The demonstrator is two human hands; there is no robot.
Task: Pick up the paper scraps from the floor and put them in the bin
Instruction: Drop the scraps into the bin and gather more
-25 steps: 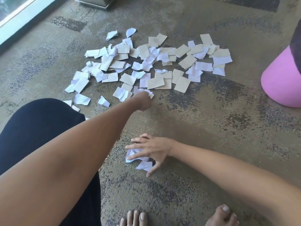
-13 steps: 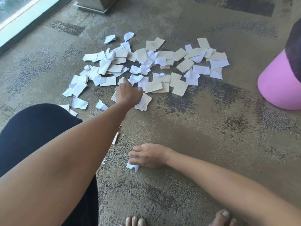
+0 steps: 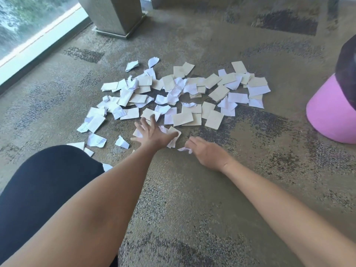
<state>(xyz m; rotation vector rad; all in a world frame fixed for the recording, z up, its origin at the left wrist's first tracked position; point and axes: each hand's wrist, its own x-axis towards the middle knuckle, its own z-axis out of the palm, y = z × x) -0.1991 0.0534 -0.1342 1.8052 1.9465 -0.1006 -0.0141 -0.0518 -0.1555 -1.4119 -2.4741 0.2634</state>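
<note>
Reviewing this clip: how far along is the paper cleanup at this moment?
Early. Nothing visibly binned: the pink bin with a dark liner shows only its outer wall at the right edge. In hand: the left hand lies spread over scraps at the pile's near edge; the right hand pinches a small white crumpled scrap. Left: the large spread of white and beige paper scraps on the carpet.

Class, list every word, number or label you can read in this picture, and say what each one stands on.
None can be read.
White paper scraps: faint lines of print or handwriting, too small and blurred to read.
Tan paper scraps: no writing visible.
Pink bin: no label visible.
</note>
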